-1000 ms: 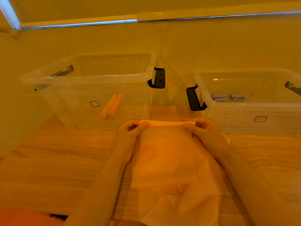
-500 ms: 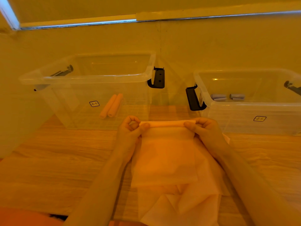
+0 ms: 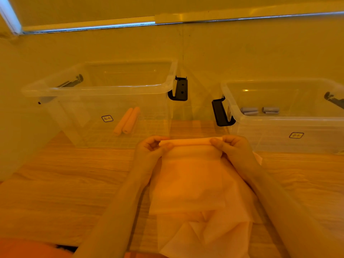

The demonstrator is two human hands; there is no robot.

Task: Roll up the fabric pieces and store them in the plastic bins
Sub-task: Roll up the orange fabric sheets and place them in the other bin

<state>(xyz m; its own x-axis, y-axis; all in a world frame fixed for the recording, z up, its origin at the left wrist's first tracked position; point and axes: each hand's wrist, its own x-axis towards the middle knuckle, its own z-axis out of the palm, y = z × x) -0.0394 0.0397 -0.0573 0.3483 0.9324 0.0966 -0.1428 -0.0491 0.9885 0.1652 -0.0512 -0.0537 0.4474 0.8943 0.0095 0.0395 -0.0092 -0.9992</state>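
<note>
Since a second ago your left hand [image 3: 150, 151] has curled tighter over the fabric's [image 3: 189, 179] rolled far edge; your right hand [image 3: 232, 148] pinches its other end. The pale sheet lies on the wooden table [image 3: 55, 179], before two clear bins [image 3: 104, 90] against a yellow wall.

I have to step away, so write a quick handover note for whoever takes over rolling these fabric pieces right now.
Left hand and right hand pinch the two ends of the orange fabric sheet; only its far edge is rolled.
Done: two orange rolls in the left bin, two grey rolls in the right bin.
Left: finish this roll, probably for the left bin, then roll the loose fabric beneath it.
</note>
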